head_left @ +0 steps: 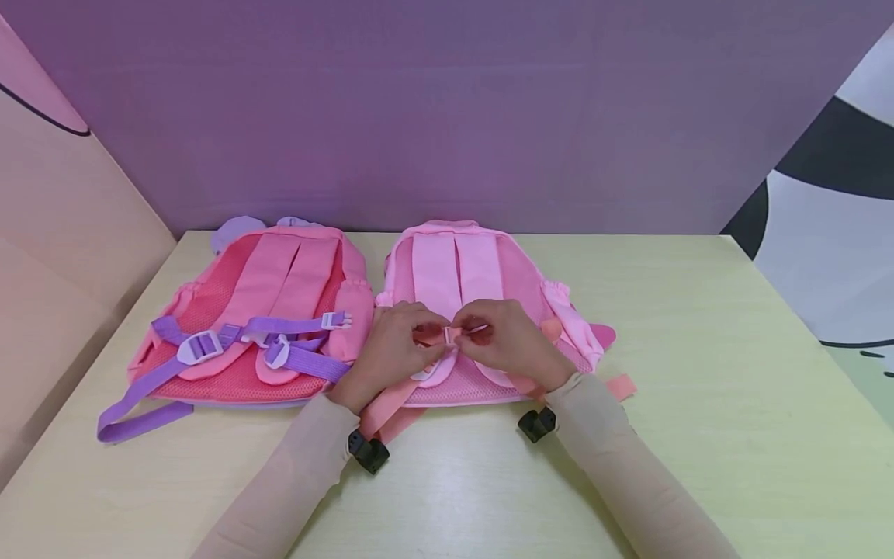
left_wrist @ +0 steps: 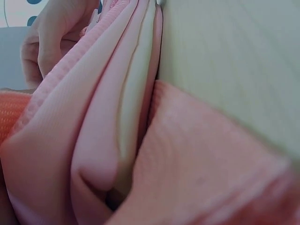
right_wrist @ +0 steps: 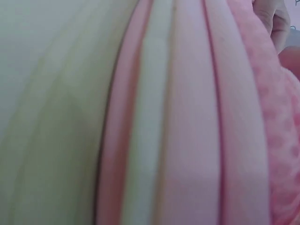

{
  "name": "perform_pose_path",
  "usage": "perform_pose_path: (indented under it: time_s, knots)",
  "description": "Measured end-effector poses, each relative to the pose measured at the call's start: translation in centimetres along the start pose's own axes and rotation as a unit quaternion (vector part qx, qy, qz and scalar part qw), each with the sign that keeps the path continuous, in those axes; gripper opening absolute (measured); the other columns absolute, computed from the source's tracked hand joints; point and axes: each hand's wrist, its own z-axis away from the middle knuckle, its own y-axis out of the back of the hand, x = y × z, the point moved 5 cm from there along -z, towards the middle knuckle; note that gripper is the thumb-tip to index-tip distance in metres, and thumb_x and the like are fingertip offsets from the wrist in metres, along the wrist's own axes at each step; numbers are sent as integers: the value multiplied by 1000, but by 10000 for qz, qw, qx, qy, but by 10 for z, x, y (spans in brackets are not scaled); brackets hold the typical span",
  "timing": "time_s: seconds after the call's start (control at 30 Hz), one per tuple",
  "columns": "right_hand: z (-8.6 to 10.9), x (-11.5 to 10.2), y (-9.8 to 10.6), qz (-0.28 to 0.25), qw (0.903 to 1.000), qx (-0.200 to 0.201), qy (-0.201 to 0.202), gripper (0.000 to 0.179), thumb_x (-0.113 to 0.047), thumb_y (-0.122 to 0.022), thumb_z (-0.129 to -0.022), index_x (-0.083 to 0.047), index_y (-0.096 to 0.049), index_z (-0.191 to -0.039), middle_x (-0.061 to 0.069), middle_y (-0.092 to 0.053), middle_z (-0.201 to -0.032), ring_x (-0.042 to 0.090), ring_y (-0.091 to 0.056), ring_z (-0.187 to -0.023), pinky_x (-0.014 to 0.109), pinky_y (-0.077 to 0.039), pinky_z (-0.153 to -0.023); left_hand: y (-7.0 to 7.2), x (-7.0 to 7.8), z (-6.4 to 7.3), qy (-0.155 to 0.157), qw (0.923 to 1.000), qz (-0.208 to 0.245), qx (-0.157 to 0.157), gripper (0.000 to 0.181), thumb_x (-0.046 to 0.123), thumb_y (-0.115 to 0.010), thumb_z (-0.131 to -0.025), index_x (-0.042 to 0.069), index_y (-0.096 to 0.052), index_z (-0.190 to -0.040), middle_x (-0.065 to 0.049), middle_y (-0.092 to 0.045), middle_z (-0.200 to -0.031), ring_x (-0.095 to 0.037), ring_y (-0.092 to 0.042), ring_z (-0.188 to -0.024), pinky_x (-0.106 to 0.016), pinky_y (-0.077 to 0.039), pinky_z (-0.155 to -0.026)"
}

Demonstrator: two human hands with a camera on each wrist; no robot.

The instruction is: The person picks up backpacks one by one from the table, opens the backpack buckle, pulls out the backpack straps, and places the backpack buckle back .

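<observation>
A light pink backpack (head_left: 436,268) lies with its shoulder straps facing up in front of me. Over its lower middle, my left hand (head_left: 398,341) and right hand (head_left: 510,341) meet, each with thumb and fingers pinching one side of a small pale buckle (head_left: 450,335) on an orange strap. The fingertips partly cover the buckle, so I cannot tell whether its halves are joined. An orange webbing strap (head_left: 387,405) hangs past the backpack's lower edge under my left wrist. Both wrist views mostly show the backpack's pink side (left_wrist: 96,136) and layered edge (right_wrist: 194,122) up close.
To the left lies a second, deeper pink backpack (head_left: 230,287) with purple straps (head_left: 140,396) and white buckles (head_left: 200,347), close beside the first. Both rest on a pale wooden table (head_left: 698,349). A purple panel (head_left: 447,116) rises along the back edge.
</observation>
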Motion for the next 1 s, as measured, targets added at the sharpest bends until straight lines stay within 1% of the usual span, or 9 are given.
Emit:
perform_pose_path:
  time_s: [0.1, 0.2, 0.33, 0.53, 0.67, 0.83, 1.0]
  knots:
    - [-1, 0, 1, 13, 9999, 76, 73, 8, -1, -68, -81, -4, -67, -88, 5, -68, -84, 15, -67, -80, 27, -56, -71, 1, 0, 0, -42, 10000, 55, 21, 23, 18, -77, -76, 11, -74, -98, -1, -67, -81, -17, -59, -83, -39, -39, -81]
    - [0, 0, 0, 88, 9998, 131, 101, 7, -1, -67, -80, -4, -66, -86, 4, -68, -82, 14, -68, -79, 26, -56, -72, 1, 1, -1, -105, 9999, -37, 3, 21, 19, -77, -77, 12, -75, -97, 0, -67, -82, -16, -59, -83, -38, -38, -80]
    - [0, 1, -1, 218, 9994, 205, 177, 7, 0, -66, -79, -3, -66, -84, 5, -68, -80, 14, -68, -78, 25, -56, -72, 1, 4, -1, -153, 9997, -192, -24, 20, 22, -76, -78, 14, -76, -96, 2, -67, -83, -16, -58, -84, -38, -35, -77]
    - [0, 0, -2, 265, 9990, 267, 219, 7, 1, -63, -78, -4, -63, -82, 5, -66, -78, 14, -67, -77, 26, -56, -72, 1, 4, 0, -183, 9996, -216, 56, 19, 22, -75, -79, 14, -77, -97, 2, -69, -85, -17, -59, -86, -38, -34, -77]
    - [-1, 0, -4, 261, 9990, 313, 161, 9, 1, -63, -78, -7, -60, -79, 4, -65, -77, 12, -65, -76, 25, -56, -70, 0, 4, 0, -264, 9992, -263, 138, 19, 22, -75, -79, 14, -77, -97, 2, -70, -86, -18, -59, -87, -39, -35, -76]
    - [-2, -1, -4, 425, 9980, 457, 81, 10, 1, -64, -77, -8, -59, -77, 3, -64, -75, 11, -60, -71, 25, -55, -66, 0, 2, 1, -256, 9993, -212, 165, 20, 20, -75, -79, 14, -77, -98, 1, -70, -88, -18, -60, -88, -40, -35, -76]
    - [-1, -2, -5, 441, 9967, 646, -202, 10, 0, -65, -74, -8, -58, -73, 2, -62, -72, 11, -60, -69, 25, -54, -66, -1, 1, 0, -296, 9994, -144, 89, 22, 18, -75, -79, 13, -76, -101, 0, -70, -90, -19, -60, -91, -41, -36, -78]
